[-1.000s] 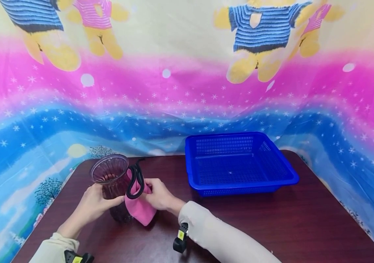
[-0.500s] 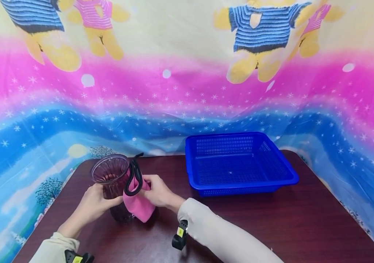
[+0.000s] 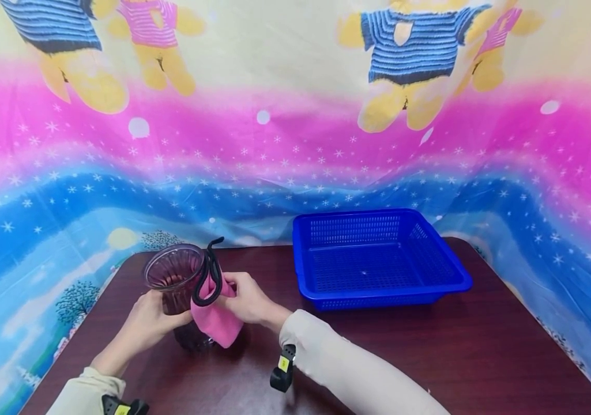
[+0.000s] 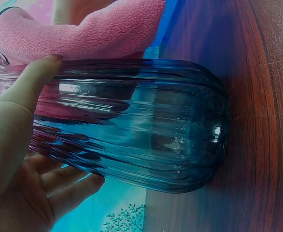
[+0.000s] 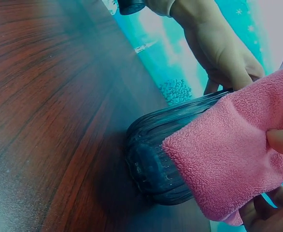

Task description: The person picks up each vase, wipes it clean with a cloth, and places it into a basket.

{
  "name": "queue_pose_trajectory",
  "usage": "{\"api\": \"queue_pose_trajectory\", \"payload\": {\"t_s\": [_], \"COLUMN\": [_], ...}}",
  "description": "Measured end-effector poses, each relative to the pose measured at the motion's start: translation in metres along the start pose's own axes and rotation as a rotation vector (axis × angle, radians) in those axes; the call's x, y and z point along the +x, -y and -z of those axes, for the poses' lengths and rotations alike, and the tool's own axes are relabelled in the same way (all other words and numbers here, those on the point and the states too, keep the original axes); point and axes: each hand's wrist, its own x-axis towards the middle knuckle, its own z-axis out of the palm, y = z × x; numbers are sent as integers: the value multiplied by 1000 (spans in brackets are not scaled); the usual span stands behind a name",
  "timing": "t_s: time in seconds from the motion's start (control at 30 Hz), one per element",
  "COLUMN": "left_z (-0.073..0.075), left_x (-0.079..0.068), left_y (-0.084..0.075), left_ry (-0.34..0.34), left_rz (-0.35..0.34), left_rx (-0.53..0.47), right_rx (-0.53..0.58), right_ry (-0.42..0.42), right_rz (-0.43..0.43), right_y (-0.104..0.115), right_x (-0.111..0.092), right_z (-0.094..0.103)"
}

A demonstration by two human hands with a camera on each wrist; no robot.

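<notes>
A ribbed, purple-tinted glass vase (image 3: 177,300) with a flared rim stands upright on the table at the left. My left hand (image 3: 142,324) grips it round the middle, thumb on the near side; the left wrist view shows the other fingers under the glass (image 4: 146,125). In my right hand (image 3: 249,301) is a fluffy pink cloth (image 3: 215,324) with black edging, pinched between thumb and fingers. It lies against the vase's right side, one corner hanging down over the lower glass. In the right wrist view the cloth (image 5: 223,150) covers much of the vase.
A blue plastic basket (image 3: 302,282) with perforated walls stands at the back right of the dark wooden table (image 3: 378,346). A printed curtain (image 3: 253,144) with bears and snowflakes hangs behind and along both sides of the table.
My right hand and the pink cloth have moved slightly up and to the left along the vase, its black edge standing higher. The left hand and vase have stayed in place.
</notes>
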Motion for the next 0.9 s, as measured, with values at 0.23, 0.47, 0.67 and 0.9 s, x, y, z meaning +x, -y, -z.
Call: {"api": "queue_pose_trajectory", "payload": {"t_s": [0.23, 0.47, 0.67, 0.9], "left_z": [1, 1, 0, 0], "left_x": [1, 1, 0, 0], "left_y": [-1, 1, 0, 0], "left_ry": [-2, -10, -16, -18], "left_rz": [-2, -12, -16, -25], "left_rx": [-9, -12, -7, -11], "right_rx": [26, 40, 17, 8], "right_ry": [-1, -5, -13, -11], "right_rz": [-45, -59, -28, -45], "right_y": [6, 11, 15, 17], "right_x": [4, 6, 7, 6], "right_z": [2, 2, 4, 5]}}
